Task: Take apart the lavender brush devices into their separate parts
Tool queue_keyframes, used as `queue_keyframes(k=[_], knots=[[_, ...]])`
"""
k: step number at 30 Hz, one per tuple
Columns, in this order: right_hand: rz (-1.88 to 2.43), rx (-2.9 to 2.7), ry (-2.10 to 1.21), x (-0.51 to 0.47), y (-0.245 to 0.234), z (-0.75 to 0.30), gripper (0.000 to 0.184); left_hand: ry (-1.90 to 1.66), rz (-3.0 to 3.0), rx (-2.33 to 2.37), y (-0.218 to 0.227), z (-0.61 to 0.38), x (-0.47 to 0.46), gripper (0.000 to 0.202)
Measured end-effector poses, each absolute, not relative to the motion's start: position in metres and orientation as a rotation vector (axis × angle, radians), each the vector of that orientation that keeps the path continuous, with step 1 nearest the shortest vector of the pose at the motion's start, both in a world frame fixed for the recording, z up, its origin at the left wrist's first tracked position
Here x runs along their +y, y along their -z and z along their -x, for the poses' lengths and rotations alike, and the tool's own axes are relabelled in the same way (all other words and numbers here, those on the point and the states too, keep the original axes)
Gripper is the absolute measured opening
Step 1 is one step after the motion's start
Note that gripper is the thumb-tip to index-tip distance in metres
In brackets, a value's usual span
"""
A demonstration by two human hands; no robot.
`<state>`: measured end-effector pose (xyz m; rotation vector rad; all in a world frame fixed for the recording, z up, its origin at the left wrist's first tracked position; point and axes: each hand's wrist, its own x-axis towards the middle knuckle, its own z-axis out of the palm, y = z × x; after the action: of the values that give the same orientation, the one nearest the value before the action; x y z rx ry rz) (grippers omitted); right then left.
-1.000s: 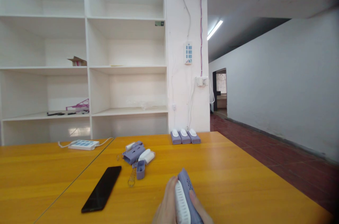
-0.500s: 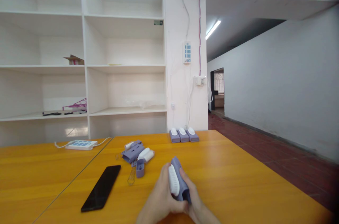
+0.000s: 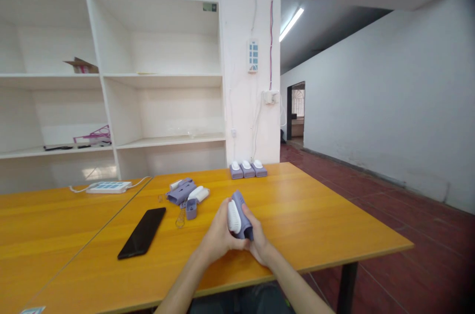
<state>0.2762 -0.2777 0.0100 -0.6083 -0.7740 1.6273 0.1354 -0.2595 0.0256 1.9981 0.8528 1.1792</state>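
Note:
Both hands hold a purple-and-white brush (image 3: 243, 219) above the wooden table, its white ridged side facing left and a dark opening at the near end of its purple body. My left hand (image 3: 218, 229) wraps the white side. On the purple side, the fingers of my right hand (image 3: 261, 240) are closed around it. Beyond them to the left lie loose parts: a purple hollow casing (image 3: 181, 192), white pieces (image 3: 199, 194), a small purple cup (image 3: 191, 209) and a thin coil spring (image 3: 180, 219). Three similar purple-and-white brushes (image 3: 247, 170) stand in a row by the pillar.
A black phone (image 3: 142, 234) lies on the table (image 3: 304, 220) left of my hands. Farther left sits a white power strip (image 3: 108, 187) with its cord. Behind the table are white shelves (image 3: 163, 141) and a pillar (image 3: 243, 121). The table's right edge borders a red tiled floor.
The view has tilted down and shifted, so the table's front edge and my forearms now show. Both hands keep the same hold on the brush.

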Motion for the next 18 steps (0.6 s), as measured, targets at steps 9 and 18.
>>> queue_keyframes(k=[9, 18], knots=[[0.664, -0.857, -1.548, -0.282, -0.011, -0.275, 0.066, -1.224, -1.832, 0.808, -0.011, -0.143, -0.271, 0.096], [0.781, -1.014, -1.337, -0.286, -0.004, -0.269, 0.064, -1.403, -1.647, 0.974, -0.004, -0.137, -0.264, 0.067]])
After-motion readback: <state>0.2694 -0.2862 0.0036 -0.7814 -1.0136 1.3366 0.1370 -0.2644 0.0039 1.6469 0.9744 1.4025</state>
